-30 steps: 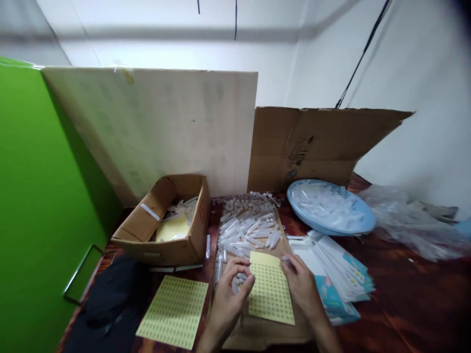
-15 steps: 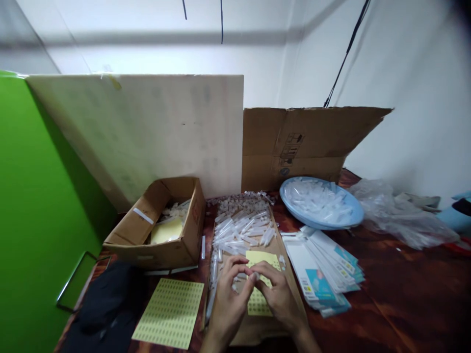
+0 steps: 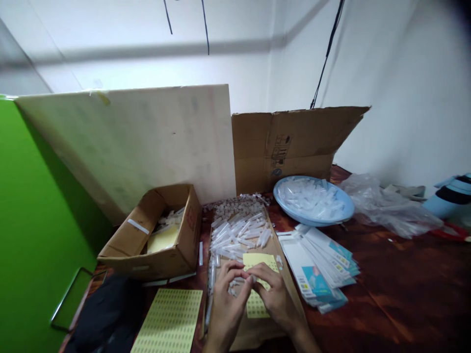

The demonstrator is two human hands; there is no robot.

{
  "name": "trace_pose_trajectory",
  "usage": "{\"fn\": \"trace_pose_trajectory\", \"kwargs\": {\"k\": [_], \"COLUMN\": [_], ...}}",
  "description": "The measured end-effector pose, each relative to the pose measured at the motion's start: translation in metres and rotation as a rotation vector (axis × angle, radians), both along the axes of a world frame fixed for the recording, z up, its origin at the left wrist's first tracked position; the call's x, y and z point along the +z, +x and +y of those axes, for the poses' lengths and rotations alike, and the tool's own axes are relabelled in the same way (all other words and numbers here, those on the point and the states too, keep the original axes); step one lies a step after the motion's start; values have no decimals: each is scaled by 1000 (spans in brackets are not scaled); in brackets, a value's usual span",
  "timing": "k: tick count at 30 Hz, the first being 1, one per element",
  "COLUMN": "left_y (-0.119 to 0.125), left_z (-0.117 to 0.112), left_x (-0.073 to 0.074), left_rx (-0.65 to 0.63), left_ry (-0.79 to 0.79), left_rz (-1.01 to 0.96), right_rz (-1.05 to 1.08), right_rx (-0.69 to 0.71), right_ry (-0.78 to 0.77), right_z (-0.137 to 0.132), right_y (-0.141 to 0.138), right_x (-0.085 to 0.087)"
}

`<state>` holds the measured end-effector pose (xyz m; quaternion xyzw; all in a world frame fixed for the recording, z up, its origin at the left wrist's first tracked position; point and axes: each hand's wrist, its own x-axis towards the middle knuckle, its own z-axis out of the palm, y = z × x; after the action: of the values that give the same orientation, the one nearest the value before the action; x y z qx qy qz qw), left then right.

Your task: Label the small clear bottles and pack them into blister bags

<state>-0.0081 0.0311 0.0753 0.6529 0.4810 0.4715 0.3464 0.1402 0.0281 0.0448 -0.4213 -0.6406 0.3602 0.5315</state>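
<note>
My left hand (image 3: 230, 297) and my right hand (image 3: 275, 297) meet at their fingertips above a cardboard tray (image 3: 274, 242). Thumbs and forefingers of both are pinched together around something small and whitish, too hidden to name. Beneath the hands lies a yellow sticker sheet (image 3: 256, 306), partly covered by the fingers. Just beyond them, clear plastic tubes (image 3: 239, 230) are heaped in the tray, with many small clear pieces (image 3: 239, 206) behind. A larger yellow sticker sheet (image 3: 170, 318) rests on the table to the left.
An open cardboard box (image 3: 147, 267) stands left of the tray. On the right are a blue basin (image 3: 281, 208) of clear plastic pieces, fanned printed cards (image 3: 320, 267) and a crumpled plastic bag (image 3: 393, 206). Dark cloth (image 3: 106, 314) lies at front left, beside a green panel (image 3: 40, 220).
The view has shifted a little, so the surroundings sit further left. Both hands keep their fingertips together over the sheet, with only slight finger movement.
</note>
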Motion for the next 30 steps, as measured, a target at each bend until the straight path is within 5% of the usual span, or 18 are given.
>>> {"fn": "trace_pose_trajectory", "kwargs": {"k": [7, 14, 18, 20, 25, 30], "left_y": [6, 12, 19, 28, 75, 132], "left_z": [4, 16, 25, 34, 59, 77], "left_x": [2, -19, -20, -20, -31, -49], "left_rx": [-18, -183, -261, -217, -56, -57], "left_ry": [-3, -393, -425, -380, -89, -66], "left_rz": [-3, -520, -577, -431, 399, 629], "right_rz": [6, 76, 74, 116, 306, 451], "right_rx": [-13, 12, -3, -59, -267, -407], "right_ry": [29, 15, -29, -88, -134, -131], "right_z": [1, -7, -12, -15, -27, -38], "right_y": [6, 16, 27, 32, 50, 79], "right_x": [3, 13, 13, 8, -11, -22]}}
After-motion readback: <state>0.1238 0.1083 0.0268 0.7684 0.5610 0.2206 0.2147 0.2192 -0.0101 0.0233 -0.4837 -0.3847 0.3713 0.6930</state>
